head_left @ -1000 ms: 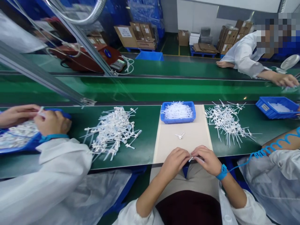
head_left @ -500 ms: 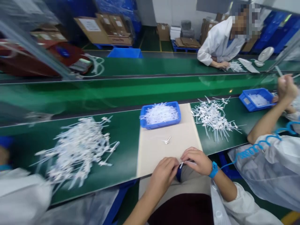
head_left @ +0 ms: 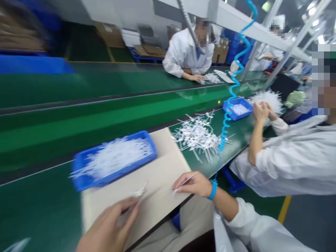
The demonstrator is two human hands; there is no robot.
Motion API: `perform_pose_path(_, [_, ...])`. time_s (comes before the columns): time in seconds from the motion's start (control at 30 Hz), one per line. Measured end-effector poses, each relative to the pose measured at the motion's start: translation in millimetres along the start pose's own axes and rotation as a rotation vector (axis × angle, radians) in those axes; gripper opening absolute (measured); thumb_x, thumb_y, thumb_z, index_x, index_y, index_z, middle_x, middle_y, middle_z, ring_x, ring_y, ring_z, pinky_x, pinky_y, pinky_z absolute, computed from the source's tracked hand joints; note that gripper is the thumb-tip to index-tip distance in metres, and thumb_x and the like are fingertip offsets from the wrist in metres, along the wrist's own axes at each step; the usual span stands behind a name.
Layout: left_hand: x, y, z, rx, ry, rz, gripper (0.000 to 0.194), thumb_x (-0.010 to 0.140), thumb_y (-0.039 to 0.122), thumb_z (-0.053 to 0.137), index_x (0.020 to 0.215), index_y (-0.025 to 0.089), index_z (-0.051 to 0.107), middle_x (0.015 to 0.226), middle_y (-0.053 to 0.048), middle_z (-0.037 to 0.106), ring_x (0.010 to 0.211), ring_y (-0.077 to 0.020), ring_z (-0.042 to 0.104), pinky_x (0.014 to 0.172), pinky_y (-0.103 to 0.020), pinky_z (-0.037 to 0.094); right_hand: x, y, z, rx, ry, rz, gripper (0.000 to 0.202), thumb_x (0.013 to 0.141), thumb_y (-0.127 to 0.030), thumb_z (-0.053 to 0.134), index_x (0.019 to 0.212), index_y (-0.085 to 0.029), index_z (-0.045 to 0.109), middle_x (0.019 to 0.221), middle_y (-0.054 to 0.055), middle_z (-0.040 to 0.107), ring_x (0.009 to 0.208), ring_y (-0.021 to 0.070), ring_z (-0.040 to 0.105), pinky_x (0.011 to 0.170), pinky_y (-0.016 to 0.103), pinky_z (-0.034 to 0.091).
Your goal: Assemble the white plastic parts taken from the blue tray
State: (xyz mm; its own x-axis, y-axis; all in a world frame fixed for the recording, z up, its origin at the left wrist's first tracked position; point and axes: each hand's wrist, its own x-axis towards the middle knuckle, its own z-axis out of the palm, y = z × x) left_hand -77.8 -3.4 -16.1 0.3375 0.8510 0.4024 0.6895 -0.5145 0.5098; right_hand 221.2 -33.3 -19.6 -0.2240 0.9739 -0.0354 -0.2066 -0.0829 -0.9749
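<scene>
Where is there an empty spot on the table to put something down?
The beige mat is bare between the blue tray and the right hand. The dark green bench left of the mat is bare too. It is crowded right of the mat, where the pile of white plastic pieces sprawls beside the coiled blue cord.

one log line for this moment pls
left hand: holds white part | right hand: holds thin tube | beige mat under both | blue tray beyond
</scene>
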Motion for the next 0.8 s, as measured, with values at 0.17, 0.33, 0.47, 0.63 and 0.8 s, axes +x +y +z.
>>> perform_pose_path(0.17, [43, 11, -27.4, 0.055, 0.145, -0.083, 0.029, 0.104, 0.045, 0.058, 0.095, 0.024, 0.076, 0.093, -0.005, 0.082, 0.086, -0.0254, 0.078, 0.080, -0.035, 0.061, -4, 1, -5, -0.028, 0.096, -0.035, 0.024, 0.079, -0.041, 0.095, 0.085, -0.022, 0.083, 0.098, 0.007, 0.081, 0.096, 0.0229, 0.074, 0.091, 0.037, 0.058])
perform_pose_path(0.33, [36, 48, -2.7, -0.295, 0.138, -0.188, 0.020, 0.102, 0.038, 0.067, 0.096, 0.023, 0.078, 0.093, -0.005, 0.081, 0.078, -0.0198, 0.075, 0.067, -0.028, 0.058, 4, 5, 10, 0.132, 0.223, 0.029, 0.025, 0.079, -0.041, 0.094, 0.087, -0.021, 0.083, 0.085, 0.004, 0.078, 0.072, 0.0169, 0.067, 0.069, 0.031, 0.056])
perform_pose_path(0.47, [19, 76, 30.8, -0.588, 0.098, -0.282, 0.019, 0.100, 0.038, 0.071, 0.094, 0.022, 0.079, 0.089, -0.005, 0.079, 0.083, -0.0205, 0.076, 0.075, -0.030, 0.062, 16, 0, 35, 0.364, 0.215, 0.098, 0.032, 0.069, -0.040, 0.101, 0.086, -0.021, 0.083, 0.082, 0.003, 0.079, 0.077, 0.0176, 0.071, 0.077, 0.032, 0.059])
perform_pose_path(0.63, [11, 75, 49.0, -0.664, 0.142, -0.336, 0.018, 0.099, 0.036, 0.073, 0.093, 0.021, 0.078, 0.090, -0.005, 0.078, 0.086, -0.0200, 0.074, 0.077, -0.030, 0.061, 24, 4, 42, 0.442, 0.163, 0.152, 0.034, 0.065, -0.036, 0.104, 0.085, -0.020, 0.082, 0.080, 0.003, 0.080, 0.076, 0.0168, 0.072, 0.081, 0.033, 0.060])
perform_pose_path(0.8, [11, 72, 45.7, -0.636, 0.143, -0.316, 0.019, 0.100, 0.037, 0.072, 0.093, 0.021, 0.078, 0.088, -0.006, 0.077, 0.084, -0.0199, 0.073, 0.072, -0.029, 0.060, 24, 4, 39, 0.383, 0.132, 0.147, 0.033, 0.066, -0.037, 0.103, 0.085, -0.021, 0.082, 0.077, 0.002, 0.078, 0.076, 0.0177, 0.072, 0.083, 0.034, 0.060])
